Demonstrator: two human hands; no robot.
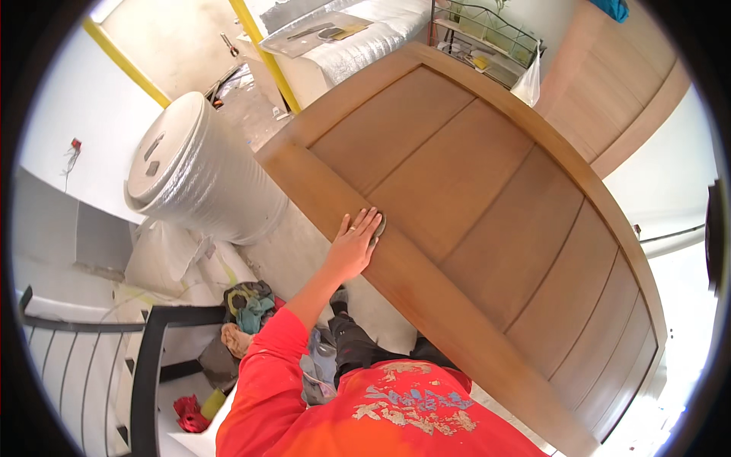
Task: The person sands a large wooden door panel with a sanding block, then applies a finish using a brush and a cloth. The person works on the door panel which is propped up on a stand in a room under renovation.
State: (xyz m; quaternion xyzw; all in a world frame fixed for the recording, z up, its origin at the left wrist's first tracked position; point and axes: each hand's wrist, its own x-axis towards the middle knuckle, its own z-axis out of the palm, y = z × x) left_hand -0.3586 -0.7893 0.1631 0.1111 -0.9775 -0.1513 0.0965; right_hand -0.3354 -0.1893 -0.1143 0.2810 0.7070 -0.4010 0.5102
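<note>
My left hand (358, 242), in a red sleeve, lies on the near rail of a large brown wooden panelled door (442, 167) that stretches across the middle and right of the view. Its fingers curve over a small dark grey-green pad (381, 225), pressing it against the wood. The door has a raised border and long recessed boards divided by grooves. My right hand is not in view.
A wrapped cylindrical bundle (205, 183) stands left. A black railing (141, 365) and crumpled cloths (250, 305) are lower left. Behind are a covered bench (373, 53), yellow posts (274, 68), a rack (483, 38) and a paler wooden panel (617, 99).
</note>
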